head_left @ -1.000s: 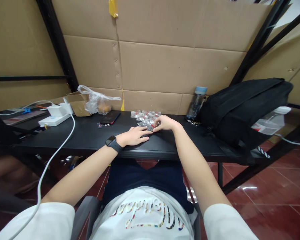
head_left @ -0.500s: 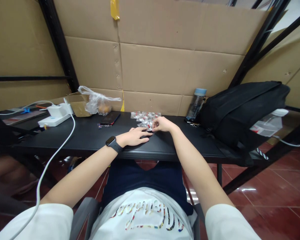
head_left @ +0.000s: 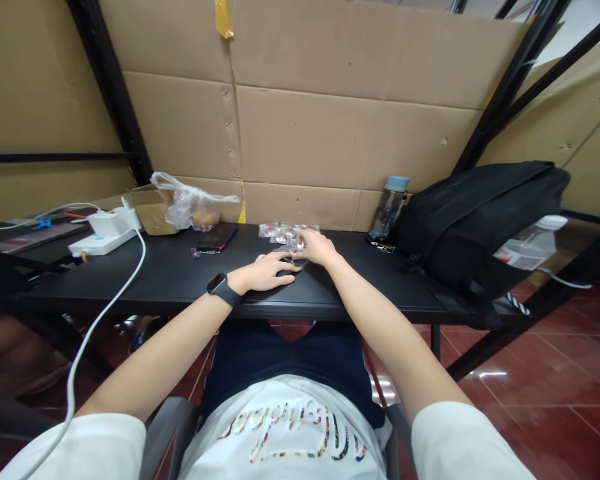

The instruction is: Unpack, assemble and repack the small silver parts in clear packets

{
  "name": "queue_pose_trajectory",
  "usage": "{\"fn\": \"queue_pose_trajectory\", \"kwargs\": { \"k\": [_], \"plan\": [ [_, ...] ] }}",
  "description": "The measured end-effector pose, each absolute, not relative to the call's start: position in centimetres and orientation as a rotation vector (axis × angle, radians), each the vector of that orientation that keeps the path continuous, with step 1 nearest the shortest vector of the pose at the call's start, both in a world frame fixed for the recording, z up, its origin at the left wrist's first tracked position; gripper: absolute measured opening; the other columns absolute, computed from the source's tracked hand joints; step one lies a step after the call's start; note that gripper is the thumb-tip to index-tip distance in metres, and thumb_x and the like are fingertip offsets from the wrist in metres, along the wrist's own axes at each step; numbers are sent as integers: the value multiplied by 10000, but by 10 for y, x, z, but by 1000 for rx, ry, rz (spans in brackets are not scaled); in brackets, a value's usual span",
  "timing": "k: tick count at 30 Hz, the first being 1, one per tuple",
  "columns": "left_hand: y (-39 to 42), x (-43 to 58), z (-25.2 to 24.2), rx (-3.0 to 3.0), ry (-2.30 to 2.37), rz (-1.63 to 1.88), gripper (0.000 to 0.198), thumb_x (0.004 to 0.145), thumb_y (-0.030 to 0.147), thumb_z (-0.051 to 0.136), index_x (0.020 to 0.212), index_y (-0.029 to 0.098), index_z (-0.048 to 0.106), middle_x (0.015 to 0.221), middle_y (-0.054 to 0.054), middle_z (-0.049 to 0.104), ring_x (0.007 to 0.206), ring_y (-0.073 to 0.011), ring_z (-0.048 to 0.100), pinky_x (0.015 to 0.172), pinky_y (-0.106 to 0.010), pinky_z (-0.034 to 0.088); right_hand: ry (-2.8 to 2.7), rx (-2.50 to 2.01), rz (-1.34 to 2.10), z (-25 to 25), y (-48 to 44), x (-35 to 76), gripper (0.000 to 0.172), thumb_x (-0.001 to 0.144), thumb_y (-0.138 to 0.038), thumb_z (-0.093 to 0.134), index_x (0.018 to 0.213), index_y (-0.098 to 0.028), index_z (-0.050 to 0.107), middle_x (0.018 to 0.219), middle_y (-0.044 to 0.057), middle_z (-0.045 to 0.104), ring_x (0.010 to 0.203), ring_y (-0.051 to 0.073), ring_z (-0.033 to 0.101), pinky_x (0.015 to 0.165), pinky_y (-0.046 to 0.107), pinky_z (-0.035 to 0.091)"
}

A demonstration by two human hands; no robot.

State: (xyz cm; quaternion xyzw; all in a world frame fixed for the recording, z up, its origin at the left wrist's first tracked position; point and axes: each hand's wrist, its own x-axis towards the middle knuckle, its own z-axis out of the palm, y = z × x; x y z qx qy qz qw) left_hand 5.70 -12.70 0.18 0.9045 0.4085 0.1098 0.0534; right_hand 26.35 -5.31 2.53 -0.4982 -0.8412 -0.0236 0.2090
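Left hand (head_left: 269, 272): palm down on the desk (head_left: 175, 273), open, fingers spread and reaching toward the right hand, nothing in its grasp. Dark smartwatch (head_left: 221, 287) on that wrist

Right hand (head_left: 316, 248): fingers bent, tips pointing down at the near side of the clear packets (head_left: 280, 231), right next to the left fingertips. Can't tell if it's pinching one, the fingers hide the contact

Packets: small pile of shiny clear plastic with red bits inside, mid desk, just beyond both hands, toward the cardboard wall (head_left: 300, 140). Some clear film also shows between the hands, close to the left fingertips. Exact count not readable

Left side of desk: black phone (head_left: 219, 236) lying flat with a small charm (head_left: 207, 252) at its near end; behind it a knotted translucent plastic bag (head_left: 183, 208) with something orange-ish inside, against an open cardboard box (head_left: 153, 212). Further left, white power strip (head_left: 103, 244) with a charger (head_left: 105, 223) on it, white cable (head_left: 123, 293) running down off the desk

Right side: clear bottle with blue lid (head_left: 387, 213) standing beside a black backpack (head_left: 470, 227), second plastic bottle (head_left: 527, 248) with white cap tilted at the backpack's side
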Motion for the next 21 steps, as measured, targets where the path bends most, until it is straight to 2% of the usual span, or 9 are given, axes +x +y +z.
{"fn": "queue_pose_trajectory", "kwargs": {
  "k": [3,7,10,12,14,16,18,21],
  "plan": [
    [-128,57,2,2751,1243,350,425,990,530,455,1363,397,608,1613,-26,365,1474,-334,310,1162,-561,281,-2293,-1393,-104,23,-54,262,364,725,-438,823,956,-267,599,1044,40,676,867,227,618,645,268,376],
    [-128,54,3,2796,1226,438,340,976,461,493,1233,371,697,1538,-15,470,1419,-308,388,1153,-499,302,-2249,-1381,-64,21,-51,261,389,715,-452,826,971,-249,616,1044,52,674,853,223,613,669,273,399],
    [-126,52,4,2811,1294,587,263,902,336,576,1133,328,700,1411,-19,579,1322,-287,484,1098,-457,352,-2404,-1153,232,22,-43,268,377,725,-449,809,963,-203,651,909,28,670,794,183,603,683,254,422],
    [-124,51,3,2783,1374,714,375,833,242,605,1203,299,622,1333,-39,621,1253,-276,534,1040,-427,393,-2478,-958,512,24,-36,278,327,804,-452,725,965,-173,668,837,13,655,724,153,592,672,246,436],
    [-121,51,2,2756,1452,805,463,801,203,613,1255,275,554,1291,-59,637,1216,-276,555,996,-413,409,-2453,-858,650,26,-31,289,294,837,-417,678,972,-156,677,832,13,649,670,131,571,655,245,443],
    [-118,51,1,2755,1512,830,387,820,223,621,1200,275,570,1259,-62,649,1207,-284,556,987,-424,395,-2432,-844,645,26,-29,296,303,754,-344,753,977,-150,686,863,14,651,642,114,544,638,241,436],
    [-116,52,2,2760,1549,824,229,859,269,617,1088,278,620,1206,-53,673,1188,-287,563,988,-437,373,-2466,-846,630,25,-29,297,375,637,-277,833,967,-154,704,881,9,660,641,109,533,635,237,427],
    [-116,53,4,2708,1579,855,100,900,298,585,951,273,668,1109,-35,716,1131,-275,599,978,-431,358,-2496,-795,657,25,-32,291,259,653,-296,825,854,-156,739,824,11,686,708,140,580,697,255,444]
  ]
}}
